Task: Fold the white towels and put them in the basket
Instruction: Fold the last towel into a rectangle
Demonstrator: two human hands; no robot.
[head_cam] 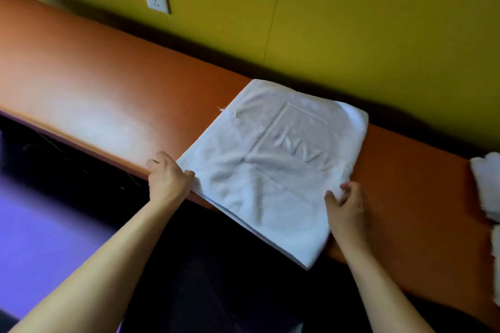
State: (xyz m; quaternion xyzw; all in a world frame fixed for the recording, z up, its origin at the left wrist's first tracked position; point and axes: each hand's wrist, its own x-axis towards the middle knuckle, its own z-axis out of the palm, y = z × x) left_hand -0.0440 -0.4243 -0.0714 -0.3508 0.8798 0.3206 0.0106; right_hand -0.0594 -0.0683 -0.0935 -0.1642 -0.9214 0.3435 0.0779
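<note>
White terry towel with an embossed panel (273, 159) lies part-folded in layers on the long orange-brown surface (108, 94), its near corner overhanging the front edge. Left hand (167, 178) pinches the corner on its side, thumb on top; right hand (347, 203) has fingers curled at the opposite edge — likely a grip on it, though partly hidden. Next fold, in my judgement: lift both grips together, carry the edges level, match corners before pressing flat. More white cloth (487, 184) lies well right of the right grip. Basket not in view.
</note>
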